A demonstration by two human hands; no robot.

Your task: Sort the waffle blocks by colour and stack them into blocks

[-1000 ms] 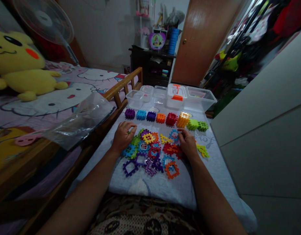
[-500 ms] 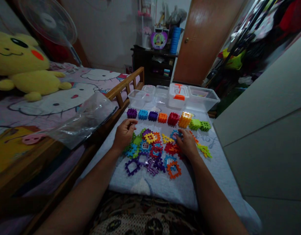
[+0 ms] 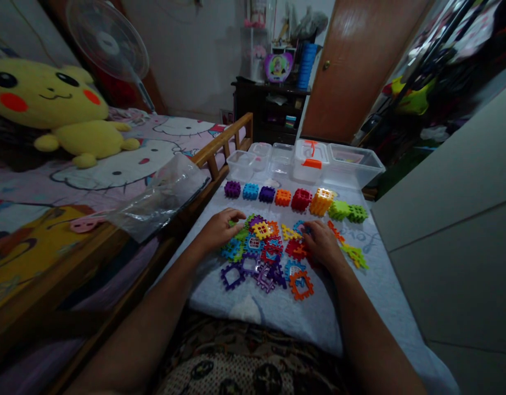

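Note:
My left hand [image 3: 223, 229] hovers at the left side of a loose pile of interlocking plastic building panels, its fingers spread above the green panels [image 3: 235, 248]. Nothing shows in its grasp. My right hand [image 3: 322, 240] reaches over the pile's right side, fingers loosely bent down by a blue panel [image 3: 299, 226] and the red panels [image 3: 294, 249]. Between the hands lie a yellow window panel [image 3: 262, 230] and a yellow triangular piece [image 3: 288, 232]. Closer to me are a purple square frame [image 3: 232, 270] and an orange square frame [image 3: 293, 286].
Behind the pile stands a row of stacks sorted by colour, from a purple stack [image 3: 232, 189] to a green stack [image 3: 357, 213]. Clear plastic boxes [image 3: 360, 171] line the table's far edge. A wooden bed rail [image 3: 232, 141] borders the left, a pale cabinet [image 3: 454, 219] the right.
The view has swung left, so everything sits further right. My left hand has come down and closer over the green panels. My right hand stays by the blue and red ones.

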